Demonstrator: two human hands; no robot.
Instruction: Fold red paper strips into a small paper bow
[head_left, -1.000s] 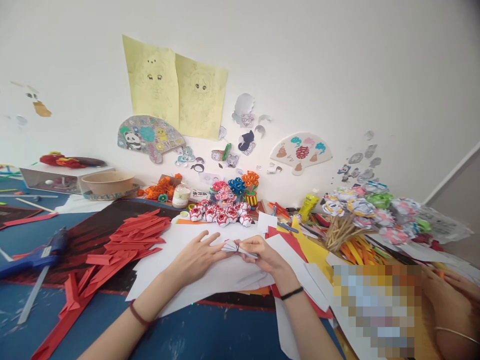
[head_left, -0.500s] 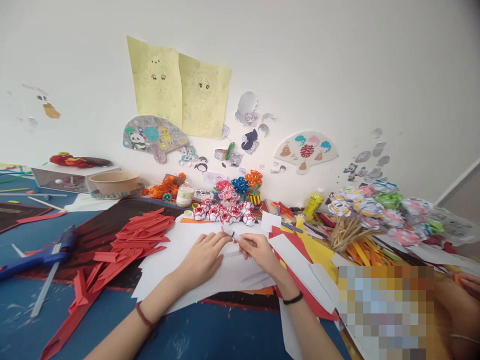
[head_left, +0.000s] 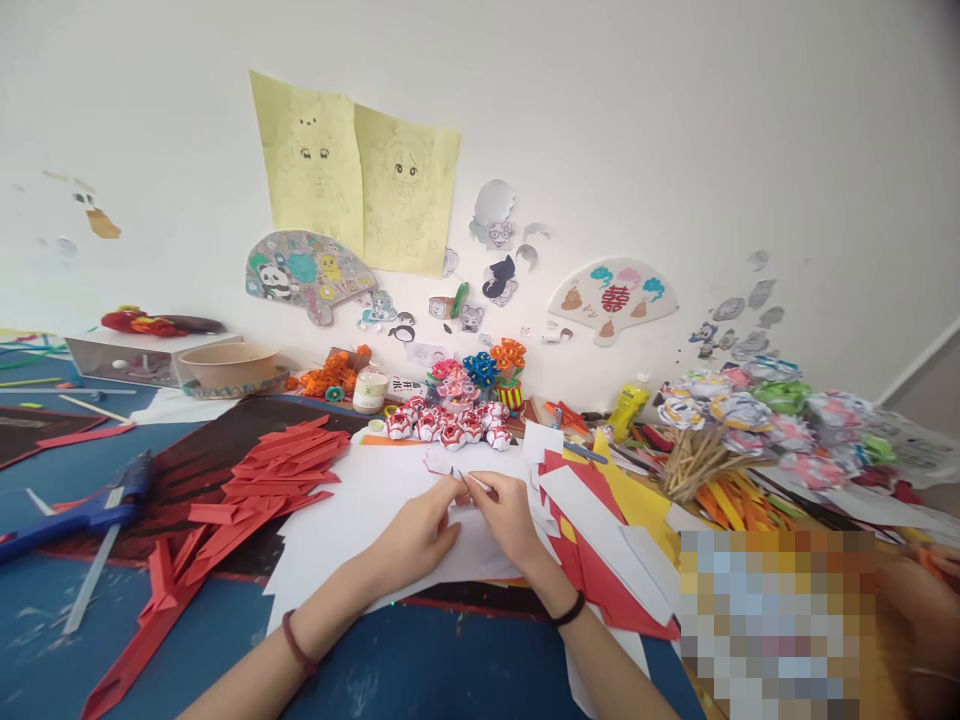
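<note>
Left hand (head_left: 418,527) and right hand (head_left: 506,512) bunched closer since last frame, right pinching a thin dark strand (head_left: 461,477) mid-frame, left curled, can't tell its grip.

The left hand (head_left: 416,530), its fingers spread one second earlier, now curls inward and meets the right hand (head_left: 510,515) on the near side of the red-and-white paper flowers (head_left: 452,428). Dark wire (head_left: 453,471) now projects toward the flowers. The pleated paper (head_left: 436,462), previously exposed, is mostly hidden.
</note>
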